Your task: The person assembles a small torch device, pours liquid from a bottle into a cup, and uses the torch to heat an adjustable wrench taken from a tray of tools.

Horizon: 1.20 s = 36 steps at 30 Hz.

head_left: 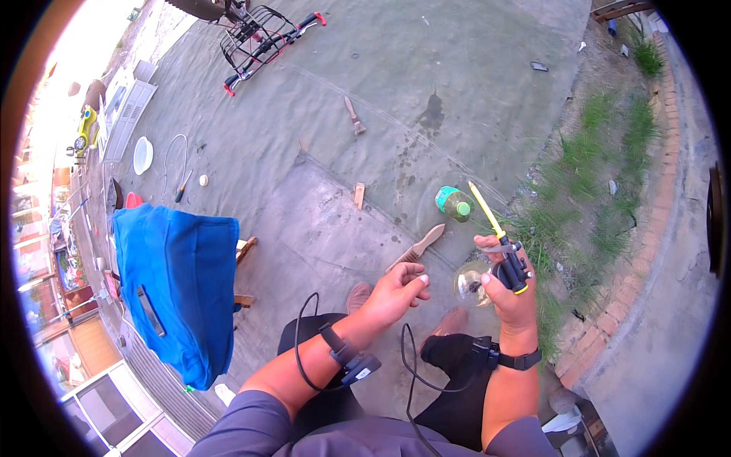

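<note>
My right hand grips a black tool with a long yellow nozzle pointing up and away to the left. A clear round cup with something dark inside sits beside my right thumb; I cannot tell whether it is joined to the tool. To its left, my left hand is raised with its fingers curled and the thumb near the fingertips; anything pinched there is too small to see. Just beyond it, a wooden-handled brush lies on the ground. A green-labelled plastic bottle with a green cap lies farther out.
A blue cloth drapes over a wooden-legged seat at my left. A smaller brush, a wooden block, a white bowl and a bicycle are farther off. Grass and a brick edging run along the right.
</note>
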Motion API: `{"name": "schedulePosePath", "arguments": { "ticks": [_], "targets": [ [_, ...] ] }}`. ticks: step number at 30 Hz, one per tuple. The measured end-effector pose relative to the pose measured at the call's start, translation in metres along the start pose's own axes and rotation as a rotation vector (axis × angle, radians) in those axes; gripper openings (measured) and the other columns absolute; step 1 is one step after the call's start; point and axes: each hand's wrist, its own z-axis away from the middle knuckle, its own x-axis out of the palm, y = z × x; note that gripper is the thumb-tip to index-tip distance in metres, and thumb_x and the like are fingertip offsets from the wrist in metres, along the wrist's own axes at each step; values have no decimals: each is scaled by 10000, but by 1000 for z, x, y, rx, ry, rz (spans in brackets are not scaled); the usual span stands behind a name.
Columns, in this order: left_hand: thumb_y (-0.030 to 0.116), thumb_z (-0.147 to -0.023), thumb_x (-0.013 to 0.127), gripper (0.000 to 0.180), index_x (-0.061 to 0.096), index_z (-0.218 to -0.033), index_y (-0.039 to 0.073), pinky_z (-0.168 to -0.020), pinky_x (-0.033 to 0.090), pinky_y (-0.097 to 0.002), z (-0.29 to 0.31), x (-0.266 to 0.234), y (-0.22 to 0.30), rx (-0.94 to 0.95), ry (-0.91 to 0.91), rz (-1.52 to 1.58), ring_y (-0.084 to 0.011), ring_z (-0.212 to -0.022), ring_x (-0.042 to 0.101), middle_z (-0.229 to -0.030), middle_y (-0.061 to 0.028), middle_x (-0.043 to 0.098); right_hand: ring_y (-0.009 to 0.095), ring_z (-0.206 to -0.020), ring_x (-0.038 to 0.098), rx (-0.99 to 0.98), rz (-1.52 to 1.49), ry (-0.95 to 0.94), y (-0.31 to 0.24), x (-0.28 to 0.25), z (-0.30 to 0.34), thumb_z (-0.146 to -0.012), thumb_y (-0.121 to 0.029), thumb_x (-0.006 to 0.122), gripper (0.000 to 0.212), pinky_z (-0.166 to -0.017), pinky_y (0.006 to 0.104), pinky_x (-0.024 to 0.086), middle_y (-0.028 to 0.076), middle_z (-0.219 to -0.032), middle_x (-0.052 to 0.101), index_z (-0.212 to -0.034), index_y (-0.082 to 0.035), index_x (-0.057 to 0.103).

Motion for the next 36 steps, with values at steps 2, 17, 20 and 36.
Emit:
{"name": "schedulePosePath", "arguments": {
  "ticks": [2,17,20,36],
  "targets": [
    [205,-965,592,387,506,-1259,-32,-753,522,-308,31,5,15,29,-13,-133,-178,-904,649,-1106,-105,635,150,-1017,580,20,37,-25,-32,1,17,-695,-151,710,485,-907,294,443,66,-1114,645,-1146,-4,612],
    [203,-899,664,354,571,-1168,-9,-798,553,-349,318,22,172,213,98,-897,-252,-895,693,-995,-144,690,213,-1143,584,-16,11,-178,-303,2,105,-723,-87,683,460,-1008,349,425,106,-1175,642,-1167,4,608],
    [206,-903,658,355,573,-1172,-9,-809,551,-350,347,11,188,213,134,-887,-256,-909,692,-1016,-145,693,216,-1152,581,-49,18,-238,-330,11,97,-731,-75,679,462,-1025,356,418,108,-1173,638,-1179,5,599],
    [204,-895,658,350,590,-1155,-20,-786,550,-355,317,-121,336,367,291,-687,-257,-886,691,-999,-157,689,295,-1179,574,-235,-11,-230,-460,148,-40,-714,-124,688,483,-1070,442,377,159,-1166,633,-1168,1,582]
  ]
}}
